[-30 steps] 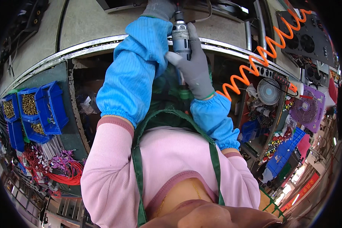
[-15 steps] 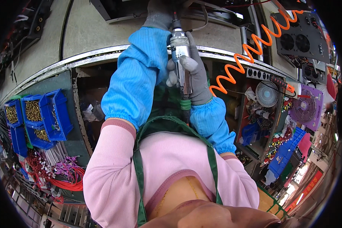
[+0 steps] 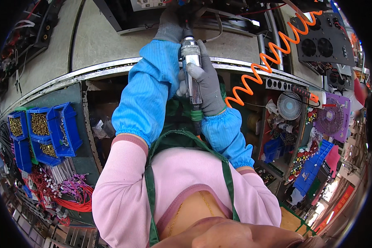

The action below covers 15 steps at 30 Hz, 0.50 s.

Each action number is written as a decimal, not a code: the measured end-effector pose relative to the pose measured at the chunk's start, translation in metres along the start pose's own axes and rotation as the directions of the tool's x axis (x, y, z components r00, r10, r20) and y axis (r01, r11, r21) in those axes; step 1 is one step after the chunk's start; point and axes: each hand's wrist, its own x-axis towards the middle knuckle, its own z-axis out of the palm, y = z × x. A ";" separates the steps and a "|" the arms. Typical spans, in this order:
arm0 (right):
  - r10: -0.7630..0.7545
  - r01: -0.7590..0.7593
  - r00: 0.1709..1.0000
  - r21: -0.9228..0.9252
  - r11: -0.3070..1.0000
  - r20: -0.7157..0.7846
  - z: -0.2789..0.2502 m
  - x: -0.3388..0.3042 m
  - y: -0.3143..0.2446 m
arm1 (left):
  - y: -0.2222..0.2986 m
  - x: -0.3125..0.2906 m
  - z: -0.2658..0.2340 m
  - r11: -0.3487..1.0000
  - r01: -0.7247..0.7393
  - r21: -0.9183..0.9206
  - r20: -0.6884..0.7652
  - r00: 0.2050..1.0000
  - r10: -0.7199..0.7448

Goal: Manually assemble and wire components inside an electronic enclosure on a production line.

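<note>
My right hand [image 3: 206, 84], in a grey glove, is wrapped round a silver air screwdriver [image 3: 191, 62]. The tool points away from me, with its bit at the near side of a black metal chassis [image 3: 124, 20]. A green hose fitting [image 3: 196, 115] sits at its rear end. Beside the bit, my gloved left hand [image 3: 169, 25] reaches to the chassis. Its fingers are lost in the dark there, so what they touch is hidden.
An orange coiled hose [image 3: 256, 74] crosses the right side. Blue bins [image 3: 66, 136] of brass-coloured parts stand at the left, above red wire bundles [image 3: 76, 202]. To the right are a fan panel [image 3: 332, 37], a power strip [image 3: 281, 84], a white fan [image 3: 289, 105] and a purple fan [image 3: 335, 118].
The view has shifted slightly, and more of the chassis shows at the top. My right hand still grips the screwdriver, and my left hand stays by the bit.
</note>
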 end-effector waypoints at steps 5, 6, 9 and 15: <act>0.075 -0.073 0.996 0.061 0.996 -0.038 0.007 -0.001 -0.003 | 0.012 0.000 -0.001 0.990 0.010 -0.140 -0.003 1.000 -0.010; 0.068 -0.066 0.997 0.061 0.996 -0.030 0.003 -0.002 -0.001 | 0.014 -0.008 0.001 0.991 0.003 -0.134 0.001 1.000 -0.003; 0.287 -0.261 0.957 0.346 0.901 -0.026 -0.013 0.003 0.009 | 0.028 -0.063 0.038 0.912 0.377 -0.163 -0.165 0.901 -0.402; 0.528 -0.520 0.831 0.094 0.849 -0.172 -0.037 -0.006 0.052 | 0.044 -0.079 0.078 0.922 0.364 -0.131 -0.263 0.884 -0.386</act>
